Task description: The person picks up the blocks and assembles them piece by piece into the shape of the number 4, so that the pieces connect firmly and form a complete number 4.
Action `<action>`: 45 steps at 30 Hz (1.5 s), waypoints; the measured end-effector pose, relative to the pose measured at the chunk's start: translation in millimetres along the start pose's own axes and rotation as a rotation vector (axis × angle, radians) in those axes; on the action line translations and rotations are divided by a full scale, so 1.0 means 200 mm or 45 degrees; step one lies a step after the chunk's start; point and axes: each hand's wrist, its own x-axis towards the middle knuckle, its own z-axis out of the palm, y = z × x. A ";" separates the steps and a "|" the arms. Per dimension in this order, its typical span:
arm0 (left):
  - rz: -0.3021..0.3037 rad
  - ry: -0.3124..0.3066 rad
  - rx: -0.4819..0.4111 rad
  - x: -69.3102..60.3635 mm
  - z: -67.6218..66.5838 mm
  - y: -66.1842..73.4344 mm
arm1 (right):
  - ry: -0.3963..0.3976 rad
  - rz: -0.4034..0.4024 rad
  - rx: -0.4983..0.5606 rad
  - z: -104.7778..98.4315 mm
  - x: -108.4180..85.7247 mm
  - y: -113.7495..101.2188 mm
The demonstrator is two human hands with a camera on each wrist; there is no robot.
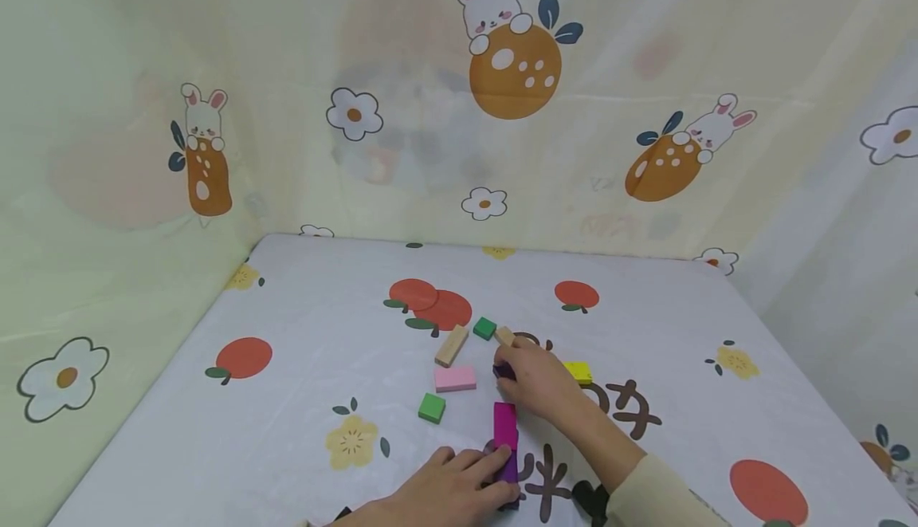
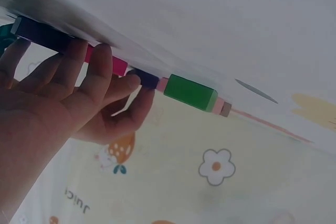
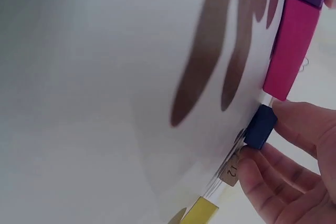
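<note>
My right hand [image 1: 538,375] pinches a small dark blue block [image 3: 260,127] between thumb and fingers, just beyond the far end of a magenta block [image 1: 505,425]. That magenta block lies end to end with a purple block [image 1: 508,468], forming a line that points away from me. Along the left side of this line rests my left hand [image 1: 459,487], its fingers touching the purple block. A natural wood block [image 1: 505,336] sits close to the right fingertips; in the right wrist view a wooden block [image 3: 230,173] bears a number.
Left of the line lie a light green block [image 1: 432,408], a pink block [image 1: 455,379] and a wooden block [image 1: 452,346]. Farther back is a green block [image 1: 484,328]. A yellow block [image 1: 578,373] lies right of the right hand. Printed cloth [image 1: 287,431] covers the table.
</note>
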 end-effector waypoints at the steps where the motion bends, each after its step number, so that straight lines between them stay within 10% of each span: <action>1: -0.001 0.001 -0.001 0.00 0.00 0.00 | 0.005 0.000 0.010 0.00 0.00 0.00; 45: -0.011 -0.027 -0.027 0.02 -0.01 0.00 | -0.276 -0.127 0.340 -0.07 -0.05 0.09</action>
